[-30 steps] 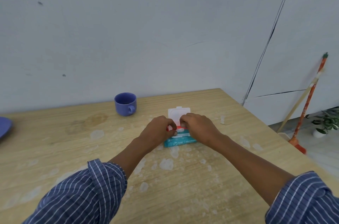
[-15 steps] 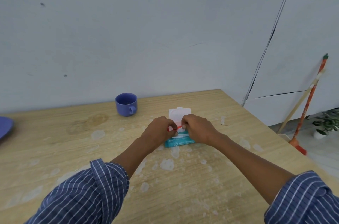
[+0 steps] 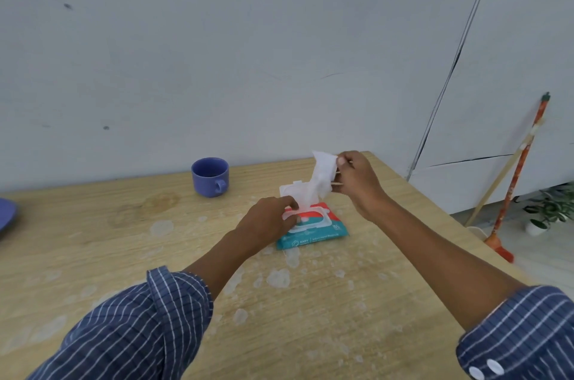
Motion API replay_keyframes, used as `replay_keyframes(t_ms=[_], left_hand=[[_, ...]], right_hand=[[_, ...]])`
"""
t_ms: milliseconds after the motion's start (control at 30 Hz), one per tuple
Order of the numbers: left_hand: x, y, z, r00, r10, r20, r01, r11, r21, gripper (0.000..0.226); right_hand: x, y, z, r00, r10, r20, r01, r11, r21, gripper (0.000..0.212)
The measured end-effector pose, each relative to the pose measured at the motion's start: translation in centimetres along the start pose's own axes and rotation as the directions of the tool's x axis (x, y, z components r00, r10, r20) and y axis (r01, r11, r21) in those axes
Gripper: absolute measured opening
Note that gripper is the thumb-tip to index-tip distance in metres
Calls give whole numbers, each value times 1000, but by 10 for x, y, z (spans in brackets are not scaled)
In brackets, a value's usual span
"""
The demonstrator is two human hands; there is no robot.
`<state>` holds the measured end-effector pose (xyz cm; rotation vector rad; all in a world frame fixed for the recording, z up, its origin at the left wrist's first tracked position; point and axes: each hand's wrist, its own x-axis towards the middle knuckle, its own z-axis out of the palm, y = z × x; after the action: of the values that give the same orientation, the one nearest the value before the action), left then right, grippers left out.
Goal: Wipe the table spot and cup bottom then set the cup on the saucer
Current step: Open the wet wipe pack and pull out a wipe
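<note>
A teal and red wipes pack (image 3: 323,229) lies mid-table with its white lid flipped open. My left hand (image 3: 268,221) presses down on the pack's left side. My right hand (image 3: 357,176) is raised above and right of the pack, pinching a white wipe (image 3: 321,177) whose lower end still runs into the pack's opening. A blue cup (image 3: 210,176) stands upright near the wall, handle toward me. A brownish stain (image 3: 155,204) marks the wooden table (image 3: 93,255) left of the cup. The blue saucer (image 3: 6,218) shows only partly at the left edge.
Pale worn patches dot the tabletop near the pack. The table's right edge runs diagonally; beyond it an orange broom (image 3: 515,180) leans on white cabinet doors, and a potted plant (image 3: 549,211) sits on the floor. A grey wall backs the table.
Both hands were together on the pack's opening. My right hand has since risen up and to the right, drawing a wipe out, while my left hand stays on the pack.
</note>
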<state>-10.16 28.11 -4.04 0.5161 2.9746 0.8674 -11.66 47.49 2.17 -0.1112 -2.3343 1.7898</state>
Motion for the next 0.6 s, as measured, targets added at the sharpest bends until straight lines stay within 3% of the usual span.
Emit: replay_keyframes(t_ms=[100, 233, 300, 433, 600], left_hand=[[-3, 5, -3, 999, 16, -36, -15, 1000, 16, 33], [-6, 6, -4, 994, 18, -105, -12, 998, 57, 21], [-6, 5, -3, 995, 58, -76, -51, 994, 95, 17], [-5, 3, 2, 982, 183, 39, -187, 969, 159, 30], [1, 3, 10, 974, 202, 101, -222, 942, 251, 42]], right_hand=[[-1, 0, -7, 998, -56, -11, 54, 990, -128, 16], [-14, 18, -9, 982, -14, 190, 83, 929, -361, 17], [-20, 25, -8, 976, 3, 217, 89, 907, -411, 23], [-21, 30, -9, 984, -8, 179, 85, 902, -423, 31], [-13, 25, -15, 977, -209, 36, 207, 905, -371, 34]])
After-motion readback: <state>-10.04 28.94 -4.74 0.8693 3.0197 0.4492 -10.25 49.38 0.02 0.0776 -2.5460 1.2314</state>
